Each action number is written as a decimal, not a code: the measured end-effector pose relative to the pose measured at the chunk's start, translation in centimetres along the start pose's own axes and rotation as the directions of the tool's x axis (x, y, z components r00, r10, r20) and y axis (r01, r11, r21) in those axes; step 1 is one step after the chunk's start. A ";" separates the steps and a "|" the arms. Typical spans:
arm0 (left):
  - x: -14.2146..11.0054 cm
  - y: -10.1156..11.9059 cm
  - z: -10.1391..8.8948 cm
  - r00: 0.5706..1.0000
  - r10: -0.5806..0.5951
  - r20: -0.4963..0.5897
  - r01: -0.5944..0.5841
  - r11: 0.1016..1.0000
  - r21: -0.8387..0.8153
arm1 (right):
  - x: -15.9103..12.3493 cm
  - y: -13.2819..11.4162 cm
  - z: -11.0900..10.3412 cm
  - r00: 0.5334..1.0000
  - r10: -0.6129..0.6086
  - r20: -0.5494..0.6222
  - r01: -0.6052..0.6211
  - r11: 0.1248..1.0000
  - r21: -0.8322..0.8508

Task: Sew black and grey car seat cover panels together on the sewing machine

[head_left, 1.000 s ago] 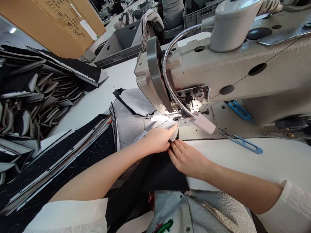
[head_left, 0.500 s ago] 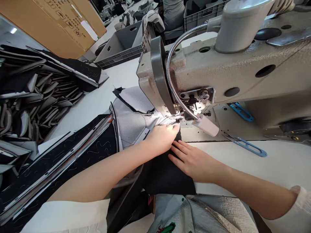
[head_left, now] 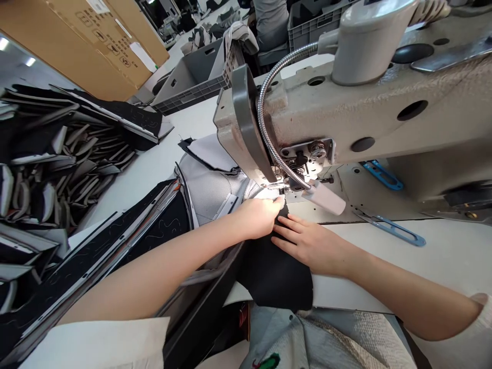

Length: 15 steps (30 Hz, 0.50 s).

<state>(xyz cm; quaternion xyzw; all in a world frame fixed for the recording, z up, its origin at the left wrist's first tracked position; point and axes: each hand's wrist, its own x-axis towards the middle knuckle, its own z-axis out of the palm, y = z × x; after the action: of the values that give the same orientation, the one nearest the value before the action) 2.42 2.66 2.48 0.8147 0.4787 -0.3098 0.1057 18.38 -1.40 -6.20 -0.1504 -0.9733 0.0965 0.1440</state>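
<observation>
My left hand (head_left: 265,218) is closed on the edge of the fabric, with thumb and index finger pinched close to the lit needle area of a sewing machine (head_left: 288,148). Just right of it, my right hand (head_left: 311,243) lies flat with fingers stretched over the black fabric (head_left: 277,271). That black piece drapes over the table's front edge towards my lap. Grey mesh fabric (head_left: 207,179) runs from under the machine head to the left, beneath my left forearm. The needle tip itself is hard to make out.
Two blue thread snips, one lying on the table (head_left: 400,230) and one on the machine bed (head_left: 382,174), are at the right. Stacked black and grey fabric pieces (head_left: 84,159) fill the left. Behind stand a cardboard box (head_left: 88,46), a grey crate (head_left: 196,84) and a seated person (head_left: 271,23).
The black fabric and grey mesh have shifted slightly under my hands. Both hands keep nearly the same place, the right a little higher. The whole view has tilted slightly.
</observation>
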 end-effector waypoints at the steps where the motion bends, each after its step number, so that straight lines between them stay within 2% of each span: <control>1: 0.3 0.0 0.0 1.000 -0.007 -0.010 0.006 1.000 -0.014 | 0.0 0.0 0.0 1.000 -0.003 0.002 0.003 1.000 0.011; 4: 0.3 0.1 0.2 0.999 -0.040 -0.020 0.040 0.999 -0.005 | 0.2 -0.1 0.0 0.996 -0.085 0.036 0.081 0.990 0.119; 7: -0.6 0.0 0.2 0.999 -0.028 0.029 0.030 0.999 -0.042 | 0.4 -0.9 0.0 0.985 -0.163 0.051 0.149 0.968 0.200; 10: -1.2 -0.3 -0.1 0.997 0.024 0.072 -0.013 0.990 -0.138 | 0.9 -1.9 0.5 0.995 -0.101 0.007 0.098 0.981 0.165; 15: -0.5 0.1 -0.5 0.990 -0.019 0.138 0.038 0.990 -0.134 | 1.8 -2.4 1.3 0.997 -0.049 -0.066 0.058 0.990 0.131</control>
<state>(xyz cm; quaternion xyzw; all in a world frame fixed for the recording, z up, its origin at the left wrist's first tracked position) 2.50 2.52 3.16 0.7755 0.5021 -0.3327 0.1891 15.65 -3.28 -6.41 -0.1172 -0.9634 0.1525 0.1867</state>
